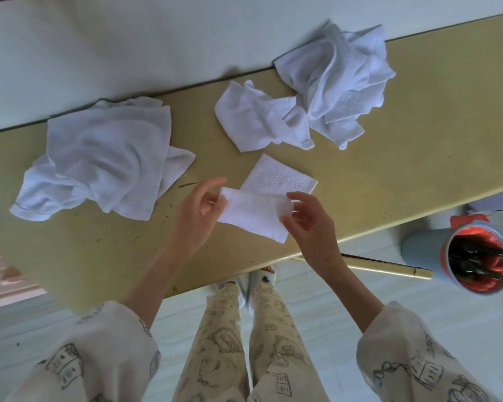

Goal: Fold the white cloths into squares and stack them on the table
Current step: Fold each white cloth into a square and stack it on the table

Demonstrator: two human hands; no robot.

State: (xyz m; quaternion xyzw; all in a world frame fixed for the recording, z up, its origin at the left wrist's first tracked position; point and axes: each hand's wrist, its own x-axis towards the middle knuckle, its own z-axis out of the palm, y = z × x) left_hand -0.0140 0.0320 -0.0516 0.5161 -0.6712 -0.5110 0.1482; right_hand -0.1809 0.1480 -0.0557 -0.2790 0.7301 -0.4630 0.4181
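A small white cloth (254, 214), partly folded, is held just above the yellow table (418, 146). My left hand (199, 216) pinches its left upper corner and my right hand (308, 224) pinches its right upper corner. Its far half (279, 177) lies flat on the table behind my hands. A crumpled white cloth (99, 158) lies at the left. Another crumpled cloth (259, 117) sits in the middle at the back. A heap of crumpled cloths (343, 79) rests at the back right against the wall.
A white wall (128, 47) runs along the table's far edge. Right of the table, on the floor, stands a grey bin with a red liner (476, 259). My legs and slippers (244, 329) are below the table's near edge.
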